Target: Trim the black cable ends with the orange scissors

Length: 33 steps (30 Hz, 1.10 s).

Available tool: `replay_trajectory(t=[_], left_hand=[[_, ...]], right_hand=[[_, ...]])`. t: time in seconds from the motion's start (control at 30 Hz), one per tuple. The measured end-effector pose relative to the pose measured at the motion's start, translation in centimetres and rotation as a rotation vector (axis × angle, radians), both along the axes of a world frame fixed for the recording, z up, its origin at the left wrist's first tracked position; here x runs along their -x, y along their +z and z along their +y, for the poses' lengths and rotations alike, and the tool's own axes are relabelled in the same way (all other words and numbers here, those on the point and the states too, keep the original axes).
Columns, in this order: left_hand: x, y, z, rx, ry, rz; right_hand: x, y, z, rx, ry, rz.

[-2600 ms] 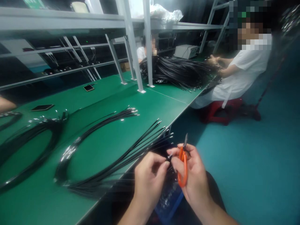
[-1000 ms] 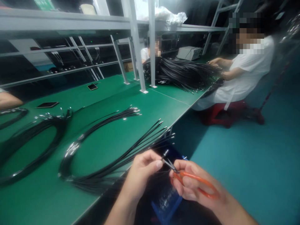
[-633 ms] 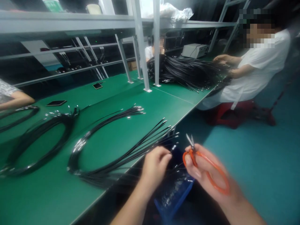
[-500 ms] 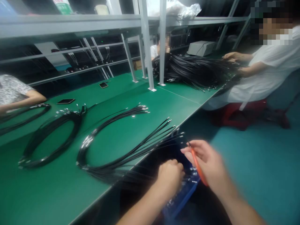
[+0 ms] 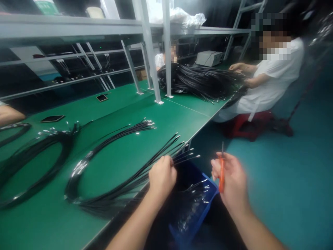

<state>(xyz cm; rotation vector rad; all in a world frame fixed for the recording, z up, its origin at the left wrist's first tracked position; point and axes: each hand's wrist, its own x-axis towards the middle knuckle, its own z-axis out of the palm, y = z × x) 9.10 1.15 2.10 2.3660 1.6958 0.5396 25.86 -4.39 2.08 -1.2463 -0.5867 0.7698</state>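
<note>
My left hand [image 5: 162, 175] is closed at the table's front edge, its fingers around part of a bundle of black cables [image 5: 135, 180]. Metal-looking cable ends [image 5: 192, 150] fan out past the knuckles. The bundle curves back over the table into an open loop, with a shiny clear wrap [image 5: 80, 167] on its left bend. To the right, over the floor, my right hand [image 5: 234, 178] grips an orange-handled tool [image 5: 221, 172]. Its thin dark metal tip points up, apart from the cables; its exact kind is unclear.
Below the table edge, a blue bin [image 5: 204, 211] holds pieces with shiny ends. Another coiled cable bundle [image 5: 61, 163] and two phones [image 5: 52, 118] lie on the green table [image 5: 39, 222]. Shelf posts [image 5: 154, 69] stand behind. A co-worker [image 5: 275, 76] sits at a large cable pile [image 5: 200, 80].
My left hand has moved up and left, from over the bin to the cables at the table edge. My right hand has turned the orange tool more upright. The view has swung right.
</note>
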Motion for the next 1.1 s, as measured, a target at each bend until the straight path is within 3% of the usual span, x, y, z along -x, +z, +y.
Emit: replay_trajectory(t=[0.1, 0.2, 0.4, 0.47, 0.7, 0.87, 1.1], left_hand=[[-1.7, 2.6, -0.8, 0.060, -0.176, -0.144], [-2.6, 4.2, -1.9, 0.105, -0.359, -0.410], [-1.9, 3.5, -3.3, 0.410, -0.213, -0.882], [-1.7, 3.2, -3.6, 0.441, -0.177, -0.904], [-2.0, 3.3, -4.7, 0.327, -0.118, -0.846], [-1.8, 3.1, -5.4, 0.368, -0.074, -0.893], [-1.3, 2.4, -5.2, 0.580, -0.154, -1.225]], right_hand=[[0.2, 1.1, -0.6, -0.075, 0.049, 0.160], [0.7, 1.6, -1.3, -0.048, 0.175, 0.250], [1.9, 2.2, -2.0, -0.035, 0.260, 0.385], [2.3, 2.4, -2.0, -0.066, 0.261, 0.404], [2.9, 2.5, -1.7, -0.073, 0.265, 0.380], [3.1, 2.9, -1.7, -0.064, 0.297, 0.395], [3.8, 3.0, -1.9, -0.048, 0.379, 0.580]])
